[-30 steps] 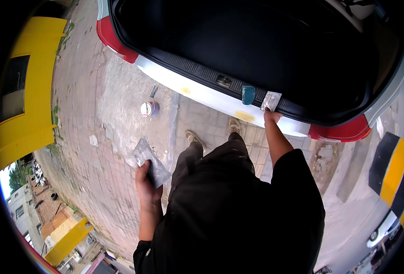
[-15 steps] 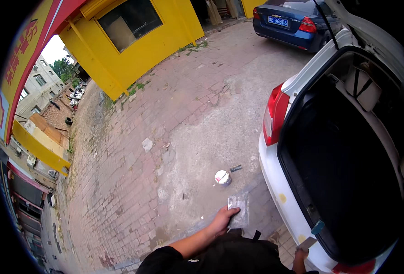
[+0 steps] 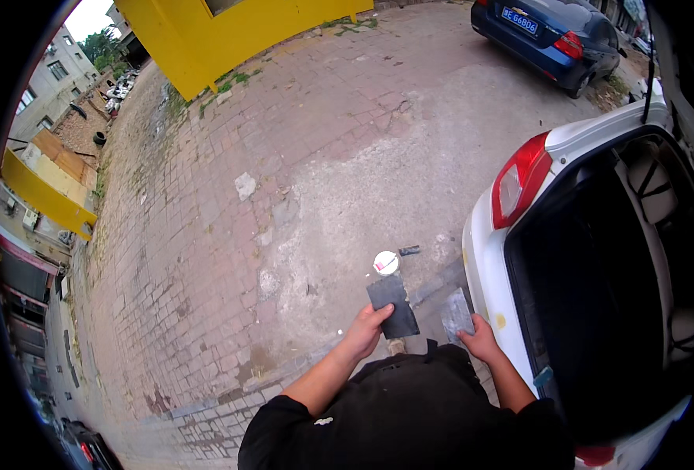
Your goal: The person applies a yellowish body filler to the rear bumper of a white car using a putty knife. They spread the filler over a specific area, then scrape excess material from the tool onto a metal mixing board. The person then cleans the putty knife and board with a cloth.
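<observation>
While the person stands on the brick pavement [image 3: 206,258] just behind the open boot [image 3: 613,313] of a white car [image 3: 484,258], each hand carries a flat sheet. The left hand [image 3: 365,332] grips a dark square sheet [image 3: 392,305] by its near edge, fingers closed over it, thumb on top. The right hand [image 3: 480,341] pinches a paler grey sheet [image 3: 456,313] the same way, close to the car's rear corner and just below the red tail light [image 3: 519,180]. The two sheets are held apart, near each other, both tilted. What they are made of cannot be told. On the pavement just beyond the dark sheet sits a small white tub [image 3: 386,262] with something pink in it, and a short dark tool [image 3: 409,251] lies touching or just beside it. A blue car [image 3: 550,39] is parked well off at the far side, past a yellow building [image 3: 229,31]. Risks, as judged: both grips are at one edge only, so a sheet could slip or swing and drop. The grey sheet is close enough to the paintwork to scrape it. The tub stands near the feet; a step forward could knock it over.
</observation>
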`<state>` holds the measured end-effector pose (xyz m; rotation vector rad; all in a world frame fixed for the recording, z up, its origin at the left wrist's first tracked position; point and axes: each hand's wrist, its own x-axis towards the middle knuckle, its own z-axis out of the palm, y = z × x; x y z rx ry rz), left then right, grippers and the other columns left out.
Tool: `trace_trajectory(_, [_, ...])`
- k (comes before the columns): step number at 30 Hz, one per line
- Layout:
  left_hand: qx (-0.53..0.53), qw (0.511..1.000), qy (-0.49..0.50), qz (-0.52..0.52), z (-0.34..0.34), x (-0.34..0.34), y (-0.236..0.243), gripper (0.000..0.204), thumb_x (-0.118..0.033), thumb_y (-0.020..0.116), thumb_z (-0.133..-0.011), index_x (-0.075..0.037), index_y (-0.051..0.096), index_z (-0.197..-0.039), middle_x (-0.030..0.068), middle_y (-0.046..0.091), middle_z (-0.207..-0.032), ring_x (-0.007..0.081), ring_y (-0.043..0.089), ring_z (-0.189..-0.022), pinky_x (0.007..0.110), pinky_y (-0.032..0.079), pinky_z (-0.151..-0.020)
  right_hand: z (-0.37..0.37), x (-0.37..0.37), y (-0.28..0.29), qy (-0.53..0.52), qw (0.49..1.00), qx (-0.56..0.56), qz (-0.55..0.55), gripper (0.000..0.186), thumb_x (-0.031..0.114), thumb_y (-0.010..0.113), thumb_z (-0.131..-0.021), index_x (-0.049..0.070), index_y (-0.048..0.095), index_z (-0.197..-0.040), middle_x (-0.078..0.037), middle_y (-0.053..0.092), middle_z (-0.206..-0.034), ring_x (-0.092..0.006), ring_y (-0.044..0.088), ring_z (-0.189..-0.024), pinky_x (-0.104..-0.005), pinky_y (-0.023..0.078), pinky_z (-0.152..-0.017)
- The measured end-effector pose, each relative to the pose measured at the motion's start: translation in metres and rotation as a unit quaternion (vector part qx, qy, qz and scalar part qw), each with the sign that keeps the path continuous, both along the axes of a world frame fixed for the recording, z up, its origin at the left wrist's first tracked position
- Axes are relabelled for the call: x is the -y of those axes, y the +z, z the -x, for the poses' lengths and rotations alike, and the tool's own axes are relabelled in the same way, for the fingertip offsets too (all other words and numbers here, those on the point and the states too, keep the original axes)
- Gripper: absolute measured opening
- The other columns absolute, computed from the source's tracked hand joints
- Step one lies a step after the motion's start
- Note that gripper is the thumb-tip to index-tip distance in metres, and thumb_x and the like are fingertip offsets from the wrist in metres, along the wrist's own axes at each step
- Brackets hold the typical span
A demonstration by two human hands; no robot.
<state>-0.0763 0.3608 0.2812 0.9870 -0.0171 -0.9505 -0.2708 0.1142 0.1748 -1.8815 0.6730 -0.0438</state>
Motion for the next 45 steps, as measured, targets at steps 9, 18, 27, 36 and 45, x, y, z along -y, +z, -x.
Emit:
trace_trajectory(9, [0.154, 0.986, 0.067, 0.019, -0.007, -0.019, 0.06, 0.024, -0.015, 0.06, -0.096, -0.001, 0.063, -0.116, 0.0062, 0.068, -0.111, 0.0132, 0.062, -0.102, 0.031, 0.047, -0.092, -0.099, -0.033, 0.187, 0.315, 0.941, 0.034, -0.122, 0.05, 0.015, 0.073, -0.087, -0.001, 0.049, -0.128, -0.01, 0.064, -0.112, -0.0167, 0.06, -0.105, -0.0314, 0.047, -0.092])
trace_trajectory(18, [0.249, 0.968, -0.006, -0.012, 0.028, -0.004, 0.108, 0.022, -0.012, 0.06, -0.096, 0.001, 0.066, -0.112, 0.0085, 0.069, -0.11, 0.0176, 0.063, -0.1, 0.031, 0.048, -0.089, -0.113, -0.01, 0.189, 0.294, 0.668, 0.153, -0.666, 0.119, 0.089, 0.014, -0.078, -0.005, 0.022, -0.15, -0.021, 0.039, -0.147, -0.0276, 0.043, -0.133, -0.0424, 0.035, -0.11])
trace_trajectory(27, [0.597, 0.768, -0.225, 0.062, 0.006, 0.028, 0.132, 0.025, -0.005, 0.066, -0.077, -0.003, 0.066, -0.102, 0.0144, 0.064, -0.1, 0.0338, 0.061, -0.095, 0.042, 0.048, -0.082, -0.139, -0.017, 0.197, 0.266, 0.643, 0.187, -0.693, 0.119, 0.092, 0.013, -0.076, 0.003, 0.017, -0.154, -0.02, 0.034, -0.146, -0.0305, 0.033, -0.135, -0.0409, 0.028, -0.11])
trace_trajectory(36, [0.446, 0.885, -0.095, 0.092, -0.022, -0.008, 0.162, 0.026, -0.009, 0.065, -0.085, 0.005, 0.064, -0.107, 0.025, 0.067, -0.11, 0.0323, 0.068, -0.096, 0.037, 0.053, -0.084, -0.117, -0.026, 0.219, 0.331, 0.799, 0.252, -0.435, 0.114, 0.091, 0.017, -0.077, 0.008, 0.016, -0.156, -0.017, 0.018, -0.159, -0.0282, 0.017, -0.146, -0.0424, 0.015, -0.114])
trace_trajectory(45, [0.178, 0.965, 0.187, 0.047, -0.004, 0.024, 0.154, 0.023, -0.005, 0.064, -0.092, 0.003, 0.059, -0.113, 0.0106, 0.069, -0.103, 0.0153, 0.066, -0.089, 0.032, 0.054, -0.081, -0.108, -0.032, 0.219, 0.38, 0.813, 0.267, -0.351, 0.072, 0.055, 0.033, -0.102, 0.001, 0.031, -0.15, -0.022, 0.022, -0.156, -0.0311, 0.029, -0.142, -0.0415, 0.029, -0.112])
